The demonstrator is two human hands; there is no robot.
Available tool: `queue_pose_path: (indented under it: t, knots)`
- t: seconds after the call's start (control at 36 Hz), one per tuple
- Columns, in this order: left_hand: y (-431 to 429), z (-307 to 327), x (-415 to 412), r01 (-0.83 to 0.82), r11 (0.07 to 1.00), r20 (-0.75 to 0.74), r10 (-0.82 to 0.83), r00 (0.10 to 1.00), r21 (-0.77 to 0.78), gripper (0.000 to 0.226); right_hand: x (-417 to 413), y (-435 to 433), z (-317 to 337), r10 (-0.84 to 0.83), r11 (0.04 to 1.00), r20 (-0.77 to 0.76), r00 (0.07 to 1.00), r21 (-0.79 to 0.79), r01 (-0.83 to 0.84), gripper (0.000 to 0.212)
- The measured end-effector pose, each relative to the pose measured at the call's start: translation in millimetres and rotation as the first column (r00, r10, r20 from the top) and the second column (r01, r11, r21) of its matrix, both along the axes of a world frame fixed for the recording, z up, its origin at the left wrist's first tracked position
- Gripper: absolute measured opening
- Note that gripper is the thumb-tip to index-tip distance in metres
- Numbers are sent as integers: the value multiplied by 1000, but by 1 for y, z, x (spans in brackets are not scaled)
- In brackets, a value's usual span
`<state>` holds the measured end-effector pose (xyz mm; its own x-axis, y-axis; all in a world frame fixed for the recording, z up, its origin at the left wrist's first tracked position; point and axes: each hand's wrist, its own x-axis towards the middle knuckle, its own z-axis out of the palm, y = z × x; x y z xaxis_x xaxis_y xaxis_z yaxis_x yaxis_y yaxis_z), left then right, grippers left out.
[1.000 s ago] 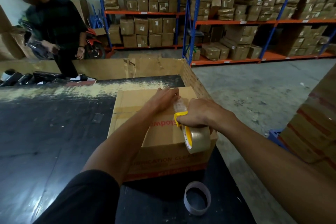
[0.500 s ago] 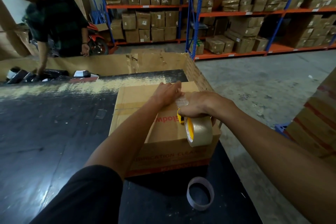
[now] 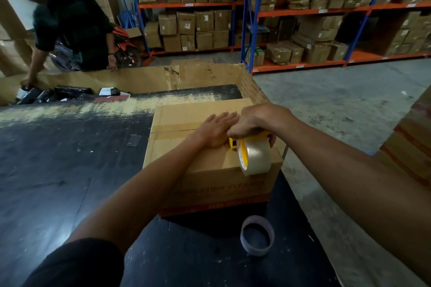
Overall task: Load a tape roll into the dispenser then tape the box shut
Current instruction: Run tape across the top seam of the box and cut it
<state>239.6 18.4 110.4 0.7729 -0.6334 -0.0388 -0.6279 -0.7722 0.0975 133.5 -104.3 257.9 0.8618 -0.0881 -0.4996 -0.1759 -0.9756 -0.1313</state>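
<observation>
- The left hand [image 3: 218, 129] lies flat and open on the box [image 3: 210, 147] top, holding nothing.
- The right hand [image 3: 253, 121] is closed around the dispenser [image 3: 250, 147], its roll [image 3: 256, 156] hanging nearer the person.
- The box sits on the tabletop [image 3: 70, 170]; its seam runs left to right, leftward from the dispenser, so the right hand probably pulls along it.

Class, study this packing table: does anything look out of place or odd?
An empty tape core stands on the black table in front of the box, discarded rather than binned. A stray scrap of clear tape is stuck to the table left of the box.
</observation>
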Motion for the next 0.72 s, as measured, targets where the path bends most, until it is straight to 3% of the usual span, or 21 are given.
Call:
queue_pose_path:
  t: [0.25,0.44,0.58,0.72]
  knots:
    - [-3,12,-12,-8,999,-18,9,1000,36,62,-8,-13,8,-61,998,-144,988,-21,58,84]
    - [-15,13,-18,-112,987,-85,122,989,114,74,-36,0,-6,-35,999,-28,999,-9,35,79]
    - [-11,12,-38,-17,994,-76,26,997,108,72,-48,0,3,13,1000,-9,1000,9,-13,68]
    - [-12,12,-43,-76,994,-69,82,994,77,69,-54,1,5,7,1000,5,1000,-14,-7,70]
